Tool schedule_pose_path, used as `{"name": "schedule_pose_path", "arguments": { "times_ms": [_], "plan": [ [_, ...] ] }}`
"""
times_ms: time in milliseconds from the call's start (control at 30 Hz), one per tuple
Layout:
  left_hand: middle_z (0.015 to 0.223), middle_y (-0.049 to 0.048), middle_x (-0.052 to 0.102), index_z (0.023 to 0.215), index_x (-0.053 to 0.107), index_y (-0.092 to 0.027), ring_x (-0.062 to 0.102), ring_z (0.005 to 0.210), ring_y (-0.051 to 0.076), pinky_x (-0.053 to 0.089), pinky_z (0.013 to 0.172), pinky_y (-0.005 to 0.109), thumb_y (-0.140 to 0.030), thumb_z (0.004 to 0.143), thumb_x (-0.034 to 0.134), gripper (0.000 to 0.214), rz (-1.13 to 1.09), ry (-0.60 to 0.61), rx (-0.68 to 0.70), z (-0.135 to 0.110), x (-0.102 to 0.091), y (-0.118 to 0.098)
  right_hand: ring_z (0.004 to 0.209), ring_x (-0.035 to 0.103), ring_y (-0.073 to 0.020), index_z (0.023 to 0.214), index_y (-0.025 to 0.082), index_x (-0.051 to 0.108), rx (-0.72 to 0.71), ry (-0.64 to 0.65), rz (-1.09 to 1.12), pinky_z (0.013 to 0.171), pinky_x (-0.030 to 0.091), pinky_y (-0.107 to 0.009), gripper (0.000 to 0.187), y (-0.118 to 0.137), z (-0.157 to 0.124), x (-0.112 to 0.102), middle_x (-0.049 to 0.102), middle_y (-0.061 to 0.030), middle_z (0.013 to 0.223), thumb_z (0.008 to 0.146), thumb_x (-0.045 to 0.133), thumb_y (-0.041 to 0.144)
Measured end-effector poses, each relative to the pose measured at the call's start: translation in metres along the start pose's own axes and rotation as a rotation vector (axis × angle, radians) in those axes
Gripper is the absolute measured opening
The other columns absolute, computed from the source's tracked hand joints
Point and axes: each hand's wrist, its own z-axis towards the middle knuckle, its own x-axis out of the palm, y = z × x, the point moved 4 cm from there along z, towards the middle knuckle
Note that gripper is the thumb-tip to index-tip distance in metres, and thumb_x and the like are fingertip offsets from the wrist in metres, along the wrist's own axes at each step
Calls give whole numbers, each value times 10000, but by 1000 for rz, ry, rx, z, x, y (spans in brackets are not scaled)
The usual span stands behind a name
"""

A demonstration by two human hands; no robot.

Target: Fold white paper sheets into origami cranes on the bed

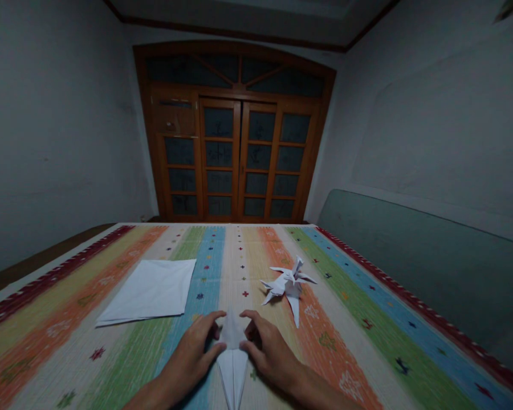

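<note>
The far end of the room is filled by wooden double doors [235, 159] set with dark glass panes under an arched frame. Plain grey walls [55, 131] are seen on both sides, a green padded panel [419, 267] is placed against the right one, and the room is dimly lit.

A stack of white paper squares [147, 290] lies past the left hand [190, 359], a folded paper bird [288, 287] past the right hand [271, 356], both on a striped woven cloth [393, 319].

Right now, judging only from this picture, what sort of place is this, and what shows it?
Probably a room in a home, perhaps a bedroom: a striped cover spreads over what looks like a bed, a green panel stands along its side, and wooden glass-paned doors close the far end.
</note>
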Motion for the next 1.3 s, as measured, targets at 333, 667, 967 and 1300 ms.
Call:
{"name": "schedule_pose_path", "arguments": {
  "times_ms": [333, 667, 967, 1300],
  "plan": [
    [942, 52, 691, 871, 724, -235, 650, 928, 278, 516, 851, 385, -177, 937, 670, 103, 211, 40, 85, -3, -3, -16, 937, 632, -264, 961, 220, 700, 88, -72, -101, 876, 483, -382, 304, -5, 2, 0, 700, -41, 928, 748, 722, 4],
    [1028, 78, 680, 971, 789, -247, 619, 1026, 338, 506, 923, 498, -307, 765, 868, 229, 230, -50, -53, -1, -8, -10, 1036, 585, -325, 902, 233, 781, 165, -135, -176, 941, 483, -494, 215, -9, -3, 4, 642, -95, 1047, 739, 831, 102],
    [983, 57, 704, 935, 685, -226, 636, 1015, 319, 495, 937, 463, -159, 749, 749, 208, -28, -33, -135, -6, -1, -13, 979, 652, -284, 884, 203, 718, 189, -109, 82, 916, 496, -416, 291, -5, -2, -1, 690, -61, 953, 663, 751, 17],
    [908, 39, 715, 1139, 608, -227, 686, 773, 240, 500, 701, 314, -321, 868, 641, 289, -389, -77, -198, -8, 4, -10, 706, 610, -173, 1437, 224, 367, 157, 2, 469, 741, 462, -305, 844, -11, -5, 15, 599, 80, 730, 682, 722, 95]
  ]
}}
